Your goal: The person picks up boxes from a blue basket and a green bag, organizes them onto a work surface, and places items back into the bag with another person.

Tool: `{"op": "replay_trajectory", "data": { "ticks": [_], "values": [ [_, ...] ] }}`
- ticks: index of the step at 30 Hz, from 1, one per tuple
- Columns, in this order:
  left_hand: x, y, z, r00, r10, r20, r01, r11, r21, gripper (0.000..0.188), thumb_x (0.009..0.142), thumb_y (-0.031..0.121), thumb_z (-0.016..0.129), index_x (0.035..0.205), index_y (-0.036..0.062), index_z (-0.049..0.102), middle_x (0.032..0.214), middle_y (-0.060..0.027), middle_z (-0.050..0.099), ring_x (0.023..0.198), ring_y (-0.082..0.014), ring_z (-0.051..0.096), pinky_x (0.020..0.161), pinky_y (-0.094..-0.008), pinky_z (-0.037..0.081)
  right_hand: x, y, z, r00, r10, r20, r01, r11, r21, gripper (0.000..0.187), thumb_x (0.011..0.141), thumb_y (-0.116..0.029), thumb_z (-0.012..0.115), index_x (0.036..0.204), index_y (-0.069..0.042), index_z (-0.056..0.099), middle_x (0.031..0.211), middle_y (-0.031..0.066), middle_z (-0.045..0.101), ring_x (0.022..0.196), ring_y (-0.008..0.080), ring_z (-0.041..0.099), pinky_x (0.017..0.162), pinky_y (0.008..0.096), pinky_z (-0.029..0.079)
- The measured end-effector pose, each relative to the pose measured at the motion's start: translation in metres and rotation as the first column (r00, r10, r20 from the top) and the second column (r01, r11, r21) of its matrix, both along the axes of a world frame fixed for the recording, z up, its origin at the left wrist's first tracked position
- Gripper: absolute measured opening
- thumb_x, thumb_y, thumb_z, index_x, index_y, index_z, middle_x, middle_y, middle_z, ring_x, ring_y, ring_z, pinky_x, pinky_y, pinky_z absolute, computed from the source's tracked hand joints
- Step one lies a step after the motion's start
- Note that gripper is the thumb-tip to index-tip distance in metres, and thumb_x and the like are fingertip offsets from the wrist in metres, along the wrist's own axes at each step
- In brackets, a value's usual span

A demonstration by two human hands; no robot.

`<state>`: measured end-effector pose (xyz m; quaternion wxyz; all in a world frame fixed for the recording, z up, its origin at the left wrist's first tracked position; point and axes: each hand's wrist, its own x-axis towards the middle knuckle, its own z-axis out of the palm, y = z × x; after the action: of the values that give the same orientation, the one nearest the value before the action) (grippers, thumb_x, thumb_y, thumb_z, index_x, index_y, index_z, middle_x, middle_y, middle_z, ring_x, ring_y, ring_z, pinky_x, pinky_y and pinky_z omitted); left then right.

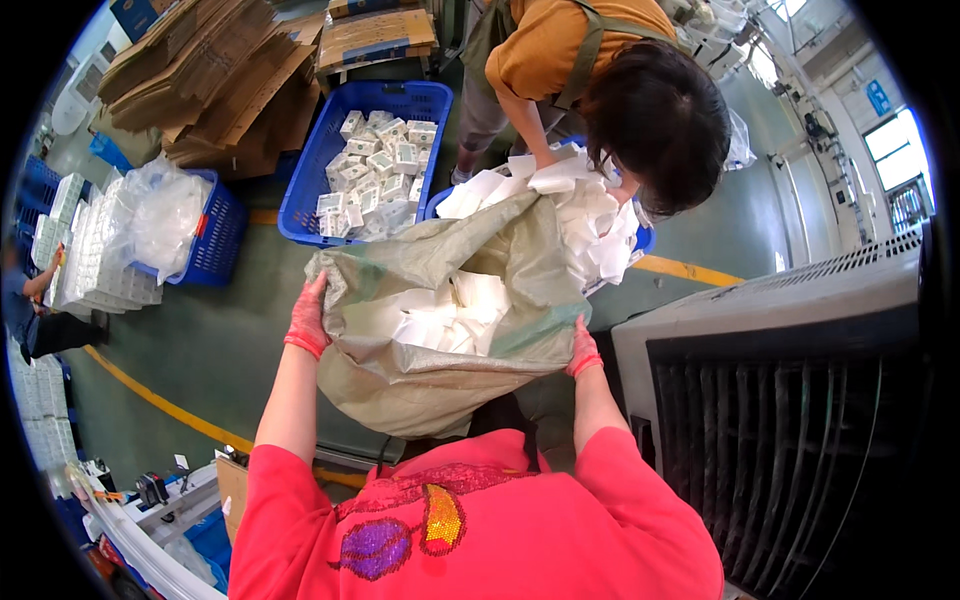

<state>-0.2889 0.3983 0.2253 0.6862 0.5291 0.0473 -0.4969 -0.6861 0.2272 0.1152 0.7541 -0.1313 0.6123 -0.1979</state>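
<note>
Between my two arms hangs a large greenish-grey woven sack, its mouth spread wide. White paper-like pieces lie inside it. My left hand, in a pinkish-red glove, grips the sack's rim on the left. On the right side my right hand, gloved alike, is closed on the rim too; its fingertips are partly hidden by the fabric. Just beyond the sack, a co-worker in an orange top bends over a blue basket heaped with white pieces, with both hands among them.
A blue basket of small white boxes stands beyond the sack. Flattened cardboard is piled at the far left, near another blue basket with clear plastic bags. A big grey louvred machine stands close on my right. Another person is at far left.
</note>
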Motion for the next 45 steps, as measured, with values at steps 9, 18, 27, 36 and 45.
{"op": "replay_trajectory", "data": {
  "ticks": [9,18,27,36,45],
  "values": [
    [0.003,-0.012,-0.032,0.982,0.190,-0.005,-0.190,0.982,-0.002,0.032,0.077,0.031,0.052,0.101,0.0090,0.053,0.094,-0.0034,0.057,0.085,-0.0170,0.054,0.075,-0.0299,0.043,0.007,-0.023,-0.013,0.923,0.267,-0.276,-0.237,0.962,0.139,0.071,0.072,-0.060,0.036,0.119,-0.007,0.034,0.120,0.0103,0.039,0.108,0.0268,0.040,0.087,0.0475,0.028],
    [-0.001,-0.032,-0.025,0.983,0.184,0.002,-0.184,0.983,-0.005,0.032,0.077,0.025,0.053,0.105,0.0107,0.048,0.096,-0.0034,0.055,0.085,-0.0167,0.053,0.074,-0.0302,0.043,-0.002,-0.034,-0.064,0.995,-0.060,-0.079,0.078,0.967,0.243,0.068,0.072,-0.060,0.038,0.117,-0.009,0.037,0.118,0.0081,0.041,0.105,0.0267,0.042,0.087,0.0475,0.030],
    [0.002,-0.025,-0.021,0.998,-0.033,-0.045,0.029,0.995,-0.092,0.033,0.078,0.029,0.051,0.106,0.0121,0.047,0.095,-0.0034,0.055,0.084,-0.0151,0.053,0.073,-0.0277,0.043,0.002,-0.024,-0.031,0.957,-0.267,0.116,0.267,0.963,0.014,0.054,0.076,-0.050,0.040,0.111,-0.011,0.044,0.112,0.0083,0.046,0.102,0.0267,0.044,0.086,0.0440,0.035],
    [-0.006,-0.011,0.013,0.998,0.004,-0.061,-0.011,0.993,-0.122,0.033,0.078,0.026,0.052,0.106,0.0096,0.045,0.096,-0.0034,0.055,0.084,-0.0159,0.054,0.074,-0.0303,0.044,0.014,-0.014,-0.003,0.971,-0.198,0.137,0.216,0.968,-0.131,0.050,0.078,-0.045,0.043,0.110,-0.007,0.044,0.105,0.0063,0.050,0.092,0.0228,0.049,0.081,0.0368,0.039],
    [0.034,0.036,0.021,0.996,0.061,-0.067,-0.074,0.974,-0.212,0.032,0.079,0.020,0.048,0.106,0.0040,0.046,0.100,-0.0088,0.054,0.088,-0.0214,0.053,0.078,-0.0356,0.042,-0.016,0.024,0.056,0.992,-0.080,0.095,0.104,0.953,-0.285,0.040,0.078,-0.036,0.047,0.105,-0.006,0.049,0.095,0.0067,0.052,0.084,0.0187,0.051,0.072,0.0326,0.042]
  ]
}}
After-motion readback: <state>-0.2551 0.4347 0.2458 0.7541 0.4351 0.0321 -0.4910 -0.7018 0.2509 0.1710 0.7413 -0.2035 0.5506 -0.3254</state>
